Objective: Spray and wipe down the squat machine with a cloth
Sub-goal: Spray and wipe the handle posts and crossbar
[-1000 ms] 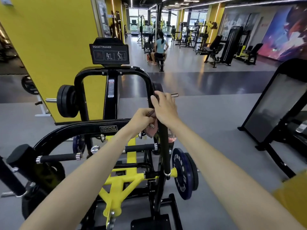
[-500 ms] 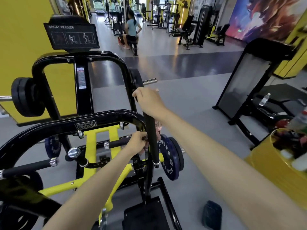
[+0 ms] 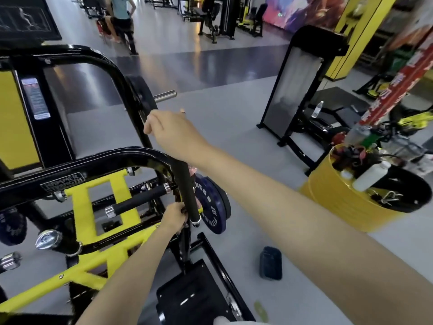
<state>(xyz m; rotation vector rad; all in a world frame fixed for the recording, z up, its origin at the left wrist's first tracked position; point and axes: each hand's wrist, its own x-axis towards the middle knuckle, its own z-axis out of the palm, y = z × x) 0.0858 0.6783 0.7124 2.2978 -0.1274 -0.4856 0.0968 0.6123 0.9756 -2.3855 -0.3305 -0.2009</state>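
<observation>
Sliding lower, left hand grips handle; right hand holds frame.

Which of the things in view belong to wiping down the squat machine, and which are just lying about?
In the job: squat machine; its padded handle, with the right hand gripping the top and the left hand the lower end.
Lying about: yellow drum holding a white bottle; dark object on the floor; water bottle on the bench.

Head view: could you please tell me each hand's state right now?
Left hand: gripping upright handle, lower end.
Right hand: gripping squat machine frame higher up.
</observation>
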